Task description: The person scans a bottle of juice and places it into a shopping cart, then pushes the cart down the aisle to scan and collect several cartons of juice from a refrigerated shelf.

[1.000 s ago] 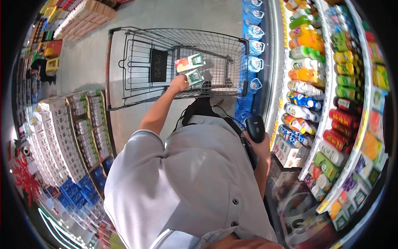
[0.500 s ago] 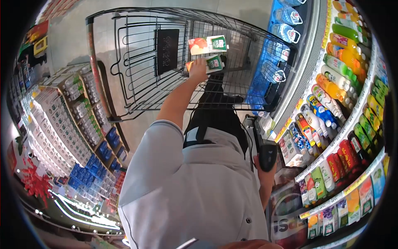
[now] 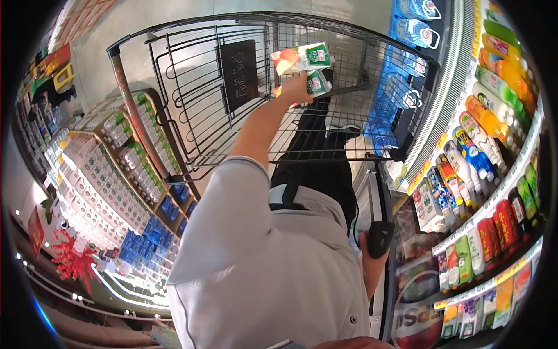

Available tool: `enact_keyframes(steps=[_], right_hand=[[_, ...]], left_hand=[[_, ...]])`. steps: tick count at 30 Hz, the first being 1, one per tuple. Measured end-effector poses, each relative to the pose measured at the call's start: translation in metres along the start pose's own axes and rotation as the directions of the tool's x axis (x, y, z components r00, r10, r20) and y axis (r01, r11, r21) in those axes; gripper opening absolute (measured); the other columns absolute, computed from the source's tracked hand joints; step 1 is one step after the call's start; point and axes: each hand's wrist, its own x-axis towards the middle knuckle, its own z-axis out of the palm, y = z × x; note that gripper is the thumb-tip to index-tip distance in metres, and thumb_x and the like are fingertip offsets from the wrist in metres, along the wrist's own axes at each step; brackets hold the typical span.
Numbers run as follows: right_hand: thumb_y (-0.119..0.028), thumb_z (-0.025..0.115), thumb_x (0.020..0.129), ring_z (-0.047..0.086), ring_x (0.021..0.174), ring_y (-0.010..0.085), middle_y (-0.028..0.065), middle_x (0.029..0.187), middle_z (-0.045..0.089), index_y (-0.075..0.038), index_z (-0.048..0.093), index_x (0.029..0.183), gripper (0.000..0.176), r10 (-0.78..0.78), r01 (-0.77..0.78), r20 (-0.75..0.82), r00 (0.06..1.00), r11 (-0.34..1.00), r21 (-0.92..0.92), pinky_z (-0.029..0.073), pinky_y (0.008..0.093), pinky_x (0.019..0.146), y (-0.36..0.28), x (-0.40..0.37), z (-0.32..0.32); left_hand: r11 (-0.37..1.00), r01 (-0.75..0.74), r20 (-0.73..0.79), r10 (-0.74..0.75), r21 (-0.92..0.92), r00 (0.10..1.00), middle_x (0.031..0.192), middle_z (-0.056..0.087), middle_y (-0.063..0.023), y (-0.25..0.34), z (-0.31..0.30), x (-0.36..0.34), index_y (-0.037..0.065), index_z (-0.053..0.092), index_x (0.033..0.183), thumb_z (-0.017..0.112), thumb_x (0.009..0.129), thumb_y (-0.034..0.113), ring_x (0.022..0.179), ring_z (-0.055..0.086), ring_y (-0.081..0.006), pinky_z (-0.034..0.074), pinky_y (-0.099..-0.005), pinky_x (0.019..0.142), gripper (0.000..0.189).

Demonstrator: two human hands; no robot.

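Observation:
My left hand (image 3: 295,90) reaches into the black wire shopping cart (image 3: 203,110). Its fingers are wrapped round a green-and-white juice carton (image 3: 317,83), covering much of that carton. Right above it in the picture, another juice carton (image 3: 302,59) with fruit pictures and a green end lies in the cart; the two cartons look to be touching. Low at my right side, my right hand (image 3: 368,250) is closed around a black rounded handheld device (image 3: 381,238). The device hides most of those fingers.
Shelves of drink bottles (image 3: 485,110) and cartons (image 3: 503,299) run along my right. Large water bottles (image 3: 415,32) stand beyond the cart's right end. A stack of packaged goods (image 3: 107,174) rises at left. My shoe (image 3: 344,132) shows below the cart.
My left hand and its carton have moved up and right, closing the gap to the other carton. The view has shifted slightly. My right hand keeps the black device.

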Motion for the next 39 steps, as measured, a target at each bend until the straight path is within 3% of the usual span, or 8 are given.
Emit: enact_keyframes(steps=[6, 12, 16, 18, 23, 28, 32, 39], right_hand=[[-0.021, 0.09, 0.079, 0.068, 0.082, 0.0144, 0.0077, 0.091, 0.074, 0.0, 0.072, 0.097, 0.033, -0.113, 0.115, 0.04, 0.993, 0.991, -0.065, 0.053, 0.0303, 0.075, -0.001, 0.005, 0.0], [-0.021, 0.088, 0.08, 0.066, 0.071, 0.0133, 0.0046, 0.079, 0.071, 0.0, 0.072, 0.094, 0.03, -0.233, 0.239, 0.082, 0.969, 0.969, -0.07, 0.052, 0.0314, 0.068, -0.025, 0.0, -0.007], [-0.021, 0.085, 0.082, 0.063, 0.063, 0.0118, 0.0029, 0.074, 0.07, 0.001, 0.071, 0.091, 0.027, -0.291, 0.291, 0.015, 0.957, 0.952, -0.091, 0.051, 0.0315, 0.061, -0.014, 0.0, -0.021], [-0.021, 0.084, 0.083, 0.06, 0.056, 0.0108, 0.0027, 0.07, 0.069, 0.001, 0.071, 0.091, 0.027, 0.005, -0.007, 0.238, 0.971, 1.0, 0.01, 0.05, 0.0312, 0.055, -0.035, 0.0, -0.03], [-0.019, 0.081, 0.086, 0.056, 0.049, 0.0066, -0.0002, 0.059, 0.062, -0.002, 0.07, 0.087, 0.02, -0.523, 0.506, 0.21, 0.826, 0.852, 0.134, 0.044, 0.0253, 0.048, -0.041, -0.008, -0.053], [-0.023, 0.082, 0.082, 0.071, 0.075, 0.0178, 0.0103, 0.086, 0.075, -0.004, 0.073, 0.102, 0.03, -0.38, 0.395, 0.283, 0.881, 0.919, 0.005, 0.056, 0.034, 0.073, -0.031, -0.015, -0.088], [-0.02, 0.083, 0.081, 0.07, 0.067, 0.0157, 0.0085, 0.077, 0.074, -0.002, 0.074, 0.095, 0.025, -0.464, 0.459, 0.216, 0.859, 0.885, 0.077, 0.055, 0.0316, 0.066, -0.004, -0.017, -0.11], [-0.01, 0.082, 0.084, 0.059, 0.05, 0.0078, 0.0015, 0.065, 0.066, -0.002, 0.071, 0.086, 0.014, -0.52, 0.395, 0.074, 0.851, 0.727, 0.562, 0.045, 0.0247, 0.048, 0.059, -0.009, -0.142]], left_hand=[[0.839, -0.034, -0.097, -0.023, -0.543, 0.995, 0.113, 0.066, -0.0219, 0.012, -0.051, -0.039, -0.007, 0.051, 0.119, 0.093, 0.054, 0.05, 0.101, 0.067, -0.0313, 0.053, -0.0384, 0.09, 0.096], [0.225, -0.099, -0.068, 0.142, -0.969, 0.988, 0.12, 0.064, -0.016, 0.059, -0.114, -0.108, 0.0, 0.043, 0.138, 0.085, 0.075, 0.034, 0.114, 0.063, -0.0256, 0.052, -0.0446, 0.096, 0.083], [0.206, -0.176, -0.137, 0.193, -0.963, 0.972, 0.122, 0.064, -0.0173, 0.103, -0.148, -0.14, -0.004, 0.048, 0.133, 0.083, 0.078, 0.032, 0.111, 0.065, -0.0262, 0.053, -0.0391, 0.093, 0.074], [0.209, -0.253, -0.216, 0.182, -0.945, 0.959, 0.12, 0.063, -0.0155, 0.122, -0.155, -0.151, -0.002, 0.049, 0.133, 0.084, 0.078, 0.032, 0.114, 0.062, -0.0255, 0.052, -0.0387, 0.095, 0.073], [0.2, -0.37, -0.328, 0.215, -0.907, 0.92, 0.116, 0.065, -0.0116, 0.167, -0.169, -0.175, 0.0, 0.048, 0.133, 0.084, 0.078, 0.022, 0.102, 0.067, -0.0215, 0.053, -0.0315, 0.084, 0.069], [0.185, -0.411, -0.357, 0.266, -0.893, 0.895, 0.116, 0.066, -0.0109, 0.205, -0.183, -0.211, 0.002, 0.048, 0.134, 0.082, 0.079, 0.017, 0.106, 0.066, -0.0224, 0.052, -0.0365, 0.089, 0.066], [0.214, -0.432, -0.362, 0.302, -0.876, 0.882, 0.118, 0.064, -0.0099, 0.223, -0.179, -0.226, 0.004, 0.049, 0.135, 0.081, 0.079, 0.021, 0.11, 0.063, -0.022, 0.049, -0.0383, 0.094, 0.067], [-0.375, 0.009, -0.213, 0.546, -0.927, 0.81, 0.121, 0.063, -0.0159, 0.273, -0.137, -0.298, 0.001, 0.048, 0.141, 0.064, 0.078, 0.059, 0.108, 0.063, -0.0315, 0.052, -0.0431, 0.096, 0.087]])
